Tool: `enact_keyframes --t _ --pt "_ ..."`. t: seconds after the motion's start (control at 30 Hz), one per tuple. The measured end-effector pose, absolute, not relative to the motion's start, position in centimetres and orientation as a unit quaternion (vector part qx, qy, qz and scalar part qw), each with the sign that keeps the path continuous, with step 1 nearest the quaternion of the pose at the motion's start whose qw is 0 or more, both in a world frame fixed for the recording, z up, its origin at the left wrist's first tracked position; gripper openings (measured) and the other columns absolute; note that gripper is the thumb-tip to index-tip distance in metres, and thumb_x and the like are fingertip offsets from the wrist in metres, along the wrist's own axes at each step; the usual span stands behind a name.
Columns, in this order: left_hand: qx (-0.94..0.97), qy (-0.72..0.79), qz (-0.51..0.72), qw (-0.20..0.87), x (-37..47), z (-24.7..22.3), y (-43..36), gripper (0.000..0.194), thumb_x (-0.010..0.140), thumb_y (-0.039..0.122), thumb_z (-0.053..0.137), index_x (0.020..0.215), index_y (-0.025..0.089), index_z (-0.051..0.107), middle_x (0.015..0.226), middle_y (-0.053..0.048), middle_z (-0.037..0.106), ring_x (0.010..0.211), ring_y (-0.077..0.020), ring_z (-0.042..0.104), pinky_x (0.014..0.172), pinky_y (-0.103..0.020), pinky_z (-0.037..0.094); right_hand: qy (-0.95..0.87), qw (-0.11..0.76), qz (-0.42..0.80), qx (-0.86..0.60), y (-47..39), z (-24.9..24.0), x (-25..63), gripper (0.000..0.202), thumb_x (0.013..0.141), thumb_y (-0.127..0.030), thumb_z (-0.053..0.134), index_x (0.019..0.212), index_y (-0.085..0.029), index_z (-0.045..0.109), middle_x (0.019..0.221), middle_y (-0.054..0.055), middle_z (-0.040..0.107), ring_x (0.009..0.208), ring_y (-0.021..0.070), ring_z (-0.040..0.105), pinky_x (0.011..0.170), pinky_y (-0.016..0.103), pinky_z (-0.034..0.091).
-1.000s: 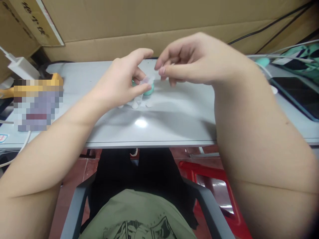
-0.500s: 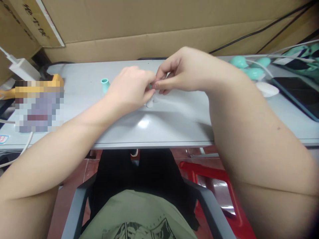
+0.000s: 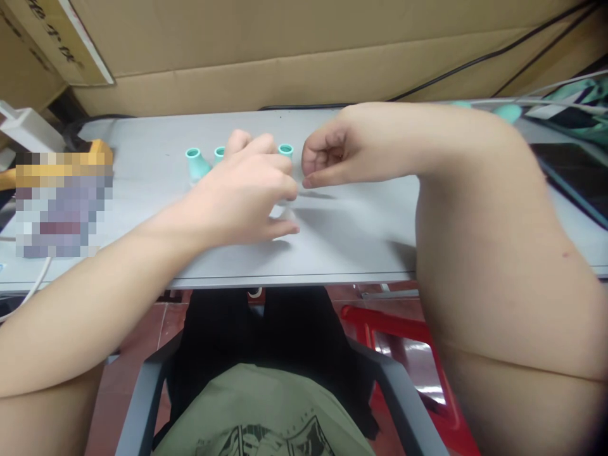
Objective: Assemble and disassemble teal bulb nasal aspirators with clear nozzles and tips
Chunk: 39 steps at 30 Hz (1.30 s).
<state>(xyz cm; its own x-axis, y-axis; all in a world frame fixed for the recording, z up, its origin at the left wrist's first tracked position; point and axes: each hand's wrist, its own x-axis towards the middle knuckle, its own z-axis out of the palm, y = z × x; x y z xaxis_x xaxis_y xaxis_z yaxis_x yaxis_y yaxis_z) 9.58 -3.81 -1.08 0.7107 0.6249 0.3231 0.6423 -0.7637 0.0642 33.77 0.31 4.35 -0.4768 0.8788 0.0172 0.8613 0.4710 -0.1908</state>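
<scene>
My left hand [image 3: 254,190] is over the desk with thumb and index finger apart, holding nothing that I can see. A small white piece [image 3: 284,211] shows in the gap between them, partly hidden. Just behind my fingers stands a hollow teal cone-shaped piece [image 3: 285,152]. Another teal cone [image 3: 220,154] peeks out beyond my knuckles, and a third teal cone [image 3: 197,166] stands left of my hand. My right hand [image 3: 332,155] is to the right of these, fingers curled in and thumb close to the index finger, with nothing visible in them.
A grey-white desk [image 3: 351,247] ends in front of my lap, with a cardboard wall [image 3: 237,57] behind it. On the left lie a yellow object [image 3: 102,155] and a white plug [image 3: 33,130]. A dark tablet-like device [image 3: 579,171] and rounded teal pieces [image 3: 508,114] are on the right.
My hands, which met at a small piece, have come apart. The left thumb has opened away toward the front edge. More teal cones now show behind my left hand.
</scene>
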Motion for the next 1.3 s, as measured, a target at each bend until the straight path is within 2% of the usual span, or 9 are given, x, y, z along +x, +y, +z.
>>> enact_keyframes --t 0.13,0.23,0.37,0.57,0.73,0.87,1.07,1.17,1.3 --pt "-0.915 -0.386 -0.024 0.112 10.3 -0.8 -4.2 0.026 0.122 0.037 0.086 0.106 0.019 0.095 0.126 -0.014 0.082 0.146 -0.0508 0.062 0.127 -0.070 0.043 -0.863 0.020 0.110 -0.492 -0.4 4.8 33.5 0.029 0.106 -0.007 0.098 0.087 -0.020 0.082 0.071 -0.008 0.063 0.064 0.0076 0.050 0.057 0.029 0.041" --pt "-0.917 -0.377 -0.021 0.127 10.9 -0.8 -4.3 0.029 0.123 0.028 0.079 0.099 0.018 0.093 0.122 -0.011 0.083 0.140 -0.0484 0.068 0.124 -0.073 0.049 -0.870 -0.004 0.120 -0.478 -0.6 5.0 33.4 0.029 0.108 -0.007 0.097 0.087 -0.020 0.081 0.070 -0.009 0.062 0.064 0.0082 0.049 0.059 0.032 0.042" --pt "-0.908 -0.402 -0.014 0.118 11.0 -0.2 -4.3 0.020 0.122 0.018 0.076 0.114 0.018 0.094 0.128 -0.013 0.083 0.144 -0.0503 0.068 0.121 -0.070 0.049 -0.882 0.007 0.137 -0.450 -0.5 4.9 33.7 0.025 0.105 -0.002 0.097 0.092 -0.020 0.087 0.074 -0.009 0.071 0.063 0.0069 0.059 0.056 0.027 0.045" --pt "-0.873 -0.457 -0.147 0.088 8.8 1.2 -3.2 0.016 0.125 0.022 0.075 0.126 0.019 0.091 0.116 -0.010 0.086 0.134 -0.0391 0.071 0.128 -0.061 0.047 -0.842 0.271 0.310 -0.348 -0.5 3.6 33.7 0.028 0.101 0.010 0.093 0.100 -0.018 0.089 0.089 -0.001 0.087 0.078 0.0112 0.084 0.070 0.016 0.065" --pt "-0.875 -0.390 -0.276 0.078 6.7 1.0 -2.0 0.044 0.122 0.040 0.062 0.150 0.023 0.091 0.124 -0.008 0.090 0.127 -0.0373 0.074 0.124 -0.060 0.051 -0.774 0.436 0.374 -0.265 -0.2 1.9 33.0 0.013 0.094 -0.008 0.103 0.098 -0.016 0.095 0.092 0.004 0.088 0.081 0.0160 0.084 0.078 0.022 0.072" --pt "-0.878 -0.370 -0.280 0.119 6.5 1.0 -1.8 0.046 0.120 0.044 0.054 0.114 0.031 0.098 0.105 -0.009 0.087 0.116 -0.0400 0.073 0.114 -0.066 0.050 -0.744 0.449 0.426 -0.253 0.0 1.5 32.6 0.016 0.087 -0.005 0.106 0.092 -0.015 0.094 0.087 0.003 0.086 0.076 0.0131 0.082 0.075 0.018 0.070" --pt "-0.861 -0.343 -0.343 0.150 6.4 0.8 -1.5 0.042 0.123 0.046 0.062 0.124 0.034 0.101 0.100 -0.006 0.086 0.117 -0.0374 0.077 0.116 -0.066 0.052 -0.678 0.520 0.462 -0.236 -0.4 1.1 30.7 0.021 0.084 0.002 0.082 0.079 -0.018 0.082 0.081 0.001 0.083 0.076 0.0125 0.083 0.070 0.018 0.069" --pt "-0.843 -0.332 -0.398 0.141 6.3 0.2 -0.8 0.031 0.115 0.033 0.071 0.115 0.034 0.101 0.103 -0.003 0.089 0.105 -0.0339 0.079 0.105 -0.060 0.056 -0.644 0.547 0.471 -0.254 -0.7 0.7 29.7 0.018 0.093 0.001 0.079 0.085 -0.016 0.079 0.081 -0.002 0.083 0.075 0.0091 0.081 0.074 0.017 0.069" --pt "-0.826 -0.329 -0.442 0.120 6.5 0.0 -0.2 0.031 0.107 0.043 0.073 0.103 0.028 0.100 0.101 -0.005 0.090 0.087 -0.0311 0.075 0.088 -0.052 0.056 -0.663 0.575 0.410 -0.248 -0.7 0.5 29.2 0.013 0.098 -0.003 0.082 0.093 -0.014 0.087 0.089 -0.002 0.086 0.083 0.0112 0.083 0.081 0.020 0.072"
